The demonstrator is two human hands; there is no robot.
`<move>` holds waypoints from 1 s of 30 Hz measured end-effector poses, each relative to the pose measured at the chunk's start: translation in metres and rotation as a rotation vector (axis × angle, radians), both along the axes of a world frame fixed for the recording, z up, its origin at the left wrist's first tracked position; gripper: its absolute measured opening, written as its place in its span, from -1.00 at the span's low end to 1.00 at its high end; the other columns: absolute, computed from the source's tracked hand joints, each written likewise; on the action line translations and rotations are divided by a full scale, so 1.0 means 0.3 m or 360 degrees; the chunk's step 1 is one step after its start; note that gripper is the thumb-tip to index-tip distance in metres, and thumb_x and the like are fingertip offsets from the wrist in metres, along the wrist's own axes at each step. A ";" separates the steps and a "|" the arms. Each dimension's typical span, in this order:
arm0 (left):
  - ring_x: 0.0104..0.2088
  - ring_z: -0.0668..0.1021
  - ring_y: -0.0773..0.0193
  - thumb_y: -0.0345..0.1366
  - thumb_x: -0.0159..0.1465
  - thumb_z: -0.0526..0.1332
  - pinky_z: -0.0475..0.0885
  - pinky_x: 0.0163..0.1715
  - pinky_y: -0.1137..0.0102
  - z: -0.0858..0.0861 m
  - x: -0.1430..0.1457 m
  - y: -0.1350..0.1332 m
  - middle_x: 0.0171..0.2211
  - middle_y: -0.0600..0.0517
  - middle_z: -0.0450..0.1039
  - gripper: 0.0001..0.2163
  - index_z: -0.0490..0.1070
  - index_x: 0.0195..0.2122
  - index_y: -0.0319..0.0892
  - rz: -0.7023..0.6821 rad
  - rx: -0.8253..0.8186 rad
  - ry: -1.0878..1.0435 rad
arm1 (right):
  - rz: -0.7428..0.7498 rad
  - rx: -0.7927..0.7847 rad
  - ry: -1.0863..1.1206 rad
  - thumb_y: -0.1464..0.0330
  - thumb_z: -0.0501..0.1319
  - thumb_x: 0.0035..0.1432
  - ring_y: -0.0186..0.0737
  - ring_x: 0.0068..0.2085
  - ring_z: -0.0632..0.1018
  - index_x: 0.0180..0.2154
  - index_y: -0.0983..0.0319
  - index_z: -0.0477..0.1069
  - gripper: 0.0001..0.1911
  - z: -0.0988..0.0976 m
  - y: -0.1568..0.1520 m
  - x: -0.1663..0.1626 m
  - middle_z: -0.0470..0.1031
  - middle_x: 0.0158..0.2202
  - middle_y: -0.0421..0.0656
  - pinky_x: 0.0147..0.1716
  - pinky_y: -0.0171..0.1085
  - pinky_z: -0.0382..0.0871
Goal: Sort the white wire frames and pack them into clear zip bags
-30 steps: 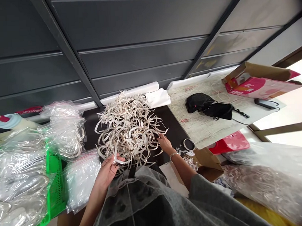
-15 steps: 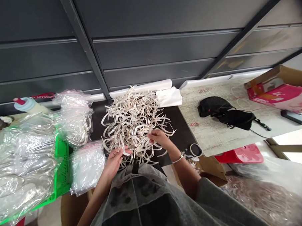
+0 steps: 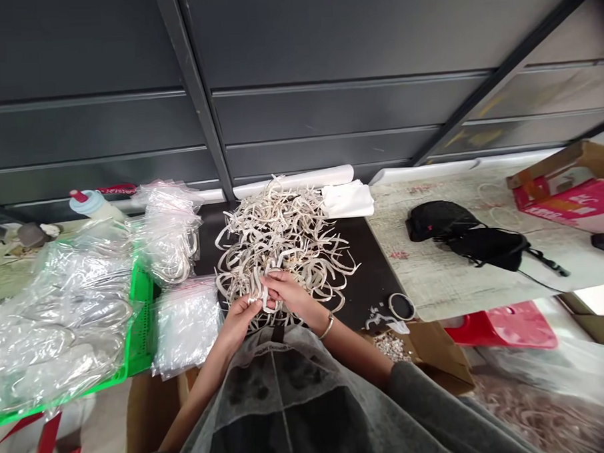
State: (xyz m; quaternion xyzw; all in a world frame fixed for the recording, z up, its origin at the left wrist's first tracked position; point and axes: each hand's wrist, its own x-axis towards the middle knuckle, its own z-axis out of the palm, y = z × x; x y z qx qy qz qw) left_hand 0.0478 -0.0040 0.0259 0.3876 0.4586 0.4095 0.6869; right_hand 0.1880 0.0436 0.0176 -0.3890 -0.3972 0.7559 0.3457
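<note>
At far left we have clear bags of curved bands bulging over a green basket, with a stack of flat clear sleeves just beside it. Next comes our left hand, its fingers pinched narrow on a few pale strips (how many, we cannot tell). We have these between our two hands, over the near edge of the tangled heap on a dark mat. Our right hand, a bangle at its wrist, closes thumb and fingers on the same strips. Farther right we see a folded white cloth, a round ring, an open cardboard box, a black bag, a red plastic piece and a pink-sided carton.
</note>
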 end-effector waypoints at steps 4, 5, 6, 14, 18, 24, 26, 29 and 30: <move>-0.26 0.55 0.12 -0.13 0.12 0.24 0.34 -0.08 0.23 0.000 -0.008 -0.009 -0.37 -0.05 0.58 -0.72 0.52 -0.29 -0.24 -0.0077 0.0062 0.0076 | -0.0064 0.0044 -0.0002 0.04 0.22 -0.02 -0.48 -0.74 0.17 -0.63 0.21 0.15 -0.55 0.020 -0.022 -0.013 0.12 -0.75 -0.38 -0.75 -0.40 0.05; -0.26 0.55 0.13 -0.14 0.12 0.23 0.33 -0.07 0.23 0.001 -0.011 -0.010 -0.36 -0.04 0.58 -0.73 0.52 -0.28 -0.24 -0.0095 0.0079 0.0109 | -0.0092 0.0058 -0.0016 0.05 0.23 -0.02 -0.48 -0.73 0.17 -0.64 0.21 0.15 -0.56 0.024 -0.026 -0.015 0.12 -0.74 -0.38 -0.75 -0.41 0.03; -0.26 0.55 0.13 -0.14 0.13 0.23 0.33 -0.07 0.24 0.003 -0.013 -0.011 -0.35 -0.04 0.58 -0.74 0.51 -0.28 -0.23 -0.0112 0.0095 0.0146 | -0.0127 0.0070 -0.0033 0.07 0.25 -0.03 -0.49 -0.72 0.17 -0.63 0.21 0.15 -0.56 0.028 -0.031 -0.018 0.13 -0.74 -0.38 -0.75 -0.42 0.01; -0.30 0.54 0.14 -0.18 0.12 0.22 0.36 -0.18 0.30 -0.003 -0.037 -0.016 -0.36 0.00 0.58 -0.80 0.51 -0.34 -0.19 -0.0172 0.0209 0.0440 | -0.0261 0.0055 -0.0055 0.15 0.29 -0.07 -0.47 -0.68 0.21 -0.50 0.21 0.24 -0.68 0.037 -0.078 -0.049 0.22 -0.65 -0.35 -0.73 -0.42 0.05; -0.36 0.53 0.17 -0.20 0.09 0.23 0.37 -0.28 0.34 -0.002 -0.038 -0.021 -0.40 0.00 0.56 -0.82 0.50 -0.37 -0.20 -0.0208 0.0207 0.0482 | -0.0326 0.0010 -0.0029 0.18 0.28 -0.06 -0.46 -0.66 0.23 -0.50 0.23 0.27 -0.71 0.036 -0.090 -0.050 0.22 -0.64 -0.33 -0.73 -0.42 0.06; -0.36 0.52 0.18 -0.23 0.08 0.21 0.38 -0.29 0.34 0.008 -0.025 -0.028 -0.42 0.00 0.54 -0.83 0.46 -0.37 -0.22 -0.0273 0.0183 0.0452 | -0.0532 -0.0073 0.0041 0.13 0.23 -0.01 -0.49 -0.67 0.13 -0.46 0.21 0.26 -0.70 0.009 -0.110 -0.070 0.14 -0.64 -0.36 -0.75 -0.43 -0.05; -0.37 0.51 0.19 -0.25 0.07 0.21 0.37 -0.31 0.35 0.006 -0.025 -0.030 -0.44 0.01 0.53 -0.84 0.46 -0.38 -0.22 -0.0271 0.0189 0.0482 | -0.0585 -0.0093 0.0068 0.12 0.24 -0.02 -0.48 -0.66 0.14 -0.46 0.21 0.26 -0.69 0.002 -0.116 -0.079 0.15 -0.63 -0.35 -0.73 -0.42 -0.02; -0.45 0.46 0.24 -0.28 0.06 0.22 0.33 -0.38 0.39 0.004 -0.027 -0.032 -0.50 0.05 0.48 -0.89 0.44 -0.44 -0.22 -0.0243 0.0219 0.0582 | -0.0594 -0.0141 0.0110 0.11 0.26 -0.05 -0.43 -0.60 0.24 -0.42 0.19 0.32 -0.70 0.006 -0.122 -0.083 0.27 -0.57 -0.31 -0.64 -0.39 0.13; -0.47 0.44 0.26 -0.30 0.05 0.23 0.31 -0.40 0.40 0.005 -0.028 -0.032 -0.53 0.07 0.46 -0.90 0.44 -0.47 -0.22 -0.0237 0.0233 0.0617 | -0.0569 -0.0162 0.0126 0.10 0.27 -0.06 -0.40 -0.56 0.30 -0.40 0.19 0.35 -0.70 0.011 -0.122 -0.082 0.32 -0.54 -0.28 -0.60 -0.38 0.20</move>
